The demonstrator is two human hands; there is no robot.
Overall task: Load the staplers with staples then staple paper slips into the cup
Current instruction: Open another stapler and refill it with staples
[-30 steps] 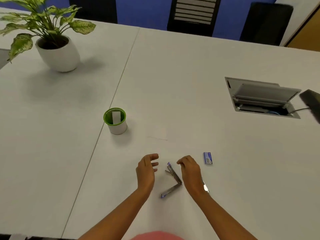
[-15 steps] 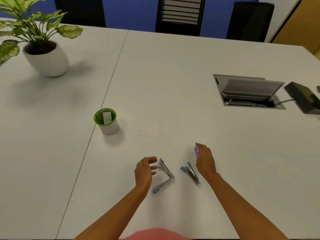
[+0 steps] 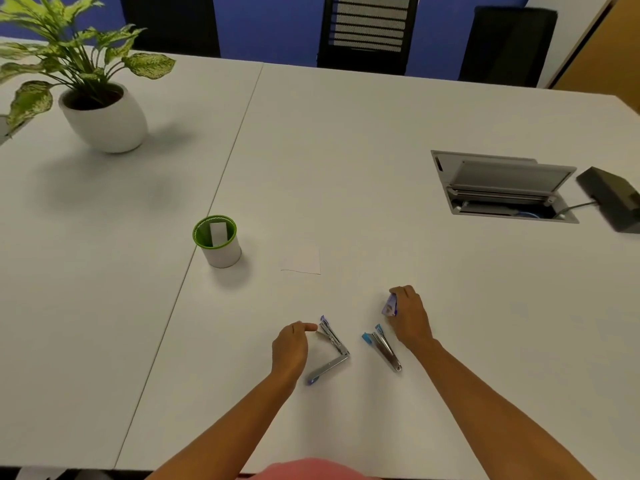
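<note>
A purple-tipped stapler (image 3: 331,348) lies swung wide open in an L shape on the white table (image 3: 346,168). My left hand (image 3: 291,348) rests just left of it, fingertips near its raised arm, holding nothing. A second stapler (image 3: 382,346) with blue tips lies closed to the right. My right hand (image 3: 410,315) grips a small purple staple box (image 3: 390,305), lifted off the table beside that stapler. A white paper slip (image 3: 301,260) lies flat further back. The green-rimmed white cup (image 3: 217,241) stands to the left with a paper slip inside.
A potted plant (image 3: 100,109) stands at the far left. An open cable hatch (image 3: 498,187) is set into the table at the right, with a black box (image 3: 613,199) beside it. Dark chairs (image 3: 367,32) line the far edge.
My right hand moved right from the open stapler, reached the staple box and picked it up. The second stapler came into view. My left hand stayed by the open stapler.
</note>
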